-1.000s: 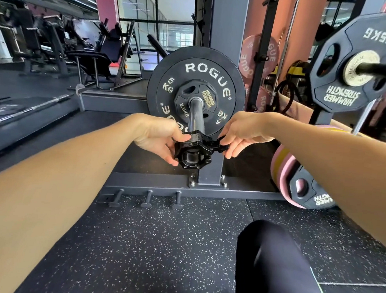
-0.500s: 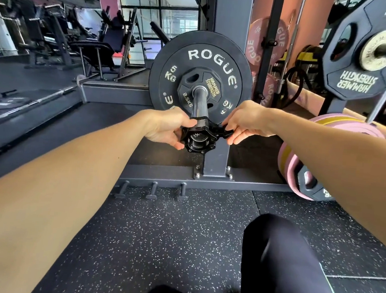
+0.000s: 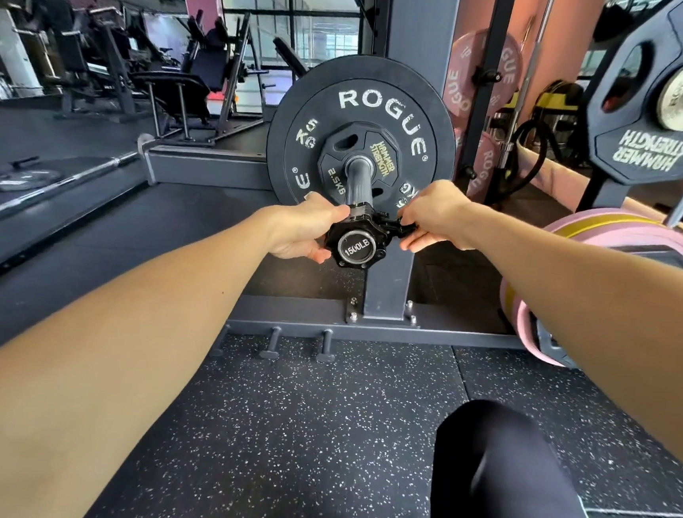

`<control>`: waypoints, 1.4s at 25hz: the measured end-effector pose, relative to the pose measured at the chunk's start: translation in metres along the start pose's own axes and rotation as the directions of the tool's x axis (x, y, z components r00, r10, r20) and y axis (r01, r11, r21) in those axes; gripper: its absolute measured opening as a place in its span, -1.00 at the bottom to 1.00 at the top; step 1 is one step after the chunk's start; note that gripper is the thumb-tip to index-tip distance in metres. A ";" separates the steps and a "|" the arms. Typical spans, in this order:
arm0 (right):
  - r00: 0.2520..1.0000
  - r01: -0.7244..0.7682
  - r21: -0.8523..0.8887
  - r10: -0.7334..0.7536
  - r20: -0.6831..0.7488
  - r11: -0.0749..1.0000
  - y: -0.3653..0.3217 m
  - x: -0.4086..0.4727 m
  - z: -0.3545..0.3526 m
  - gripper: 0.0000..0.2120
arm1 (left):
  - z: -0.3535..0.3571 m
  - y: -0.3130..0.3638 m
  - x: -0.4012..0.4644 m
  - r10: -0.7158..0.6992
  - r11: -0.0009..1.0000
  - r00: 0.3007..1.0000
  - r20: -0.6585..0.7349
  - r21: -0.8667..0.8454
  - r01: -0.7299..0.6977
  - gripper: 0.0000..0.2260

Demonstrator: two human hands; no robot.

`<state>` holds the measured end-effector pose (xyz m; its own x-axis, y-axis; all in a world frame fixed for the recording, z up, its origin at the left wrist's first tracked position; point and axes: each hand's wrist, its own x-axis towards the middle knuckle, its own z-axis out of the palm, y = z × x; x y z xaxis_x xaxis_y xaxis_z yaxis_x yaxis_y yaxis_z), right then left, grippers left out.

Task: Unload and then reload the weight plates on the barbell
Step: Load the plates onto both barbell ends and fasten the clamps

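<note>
Black collar [image 3: 357, 244] at near end of barbell sleeve [image 3: 359, 182], left hand [image 3: 308, 231] clamped on its left side, right hand [image 3: 434, 217] pinching its lever, 2.5 kg plate [image 3: 359, 159] against ROGUE 5 kg plate [image 3: 363, 108] farther along.

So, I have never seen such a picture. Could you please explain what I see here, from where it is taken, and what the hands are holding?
There is no robot here. A camera worn on a person's head looks forward and down at their two bare arms in a gym. The barbell sleeve points toward the camera; its cap reads 1500LB. Two plates sit on it: a big black 5 kg plate and, in front, a small 2.5 kg plate. At the sleeve's end is a black collar, the clamp that keeps plates on. The left hand grips the collar; the right hand pinches its lever. The floor is speckled rubber.
</note>
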<state>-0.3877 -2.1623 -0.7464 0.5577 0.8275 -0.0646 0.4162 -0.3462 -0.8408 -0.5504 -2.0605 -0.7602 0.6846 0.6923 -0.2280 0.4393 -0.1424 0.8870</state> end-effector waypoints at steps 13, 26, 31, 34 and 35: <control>0.997 -0.009 0.071 0.015 -0.079 0.997 -0.001 0.094 0.003 -0.71 | -0.017 0.009 0.109 0.024 0.999 0.990 -0.137 0.028 -0.020 -0.62; 0.988 -0.079 0.289 0.113 -0.105 0.954 0.004 0.207 0.010 -0.84 | -0.039 0.015 0.220 0.001 1.000 0.962 -0.274 -0.018 -0.006 -0.66; 0.978 -0.133 0.429 0.188 -0.088 0.893 0.007 0.244 0.014 -0.82 | -0.046 0.023 0.250 -0.006 0.998 0.959 -0.282 -0.066 -0.013 -0.71; 0.970 -0.147 0.501 0.224 -0.097 0.853 0.009 0.264 0.017 -0.80 | -0.052 0.022 0.270 -0.014 0.994 0.964 -0.266 -0.106 -0.015 -0.71; 0.967 -0.150 0.522 0.234 -0.098 0.840 0.009 0.268 0.018 -0.80 | -0.054 0.022 0.275 -0.015 0.995 0.965 -0.261 -0.099 -0.012 -0.71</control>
<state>-0.2473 -1.9355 -0.7810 0.7070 0.6763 -0.2068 -0.1093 -0.1844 -0.9768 -0.3840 -1.8351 -0.7820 0.5026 0.8549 -0.1284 0.3715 -0.0795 0.9250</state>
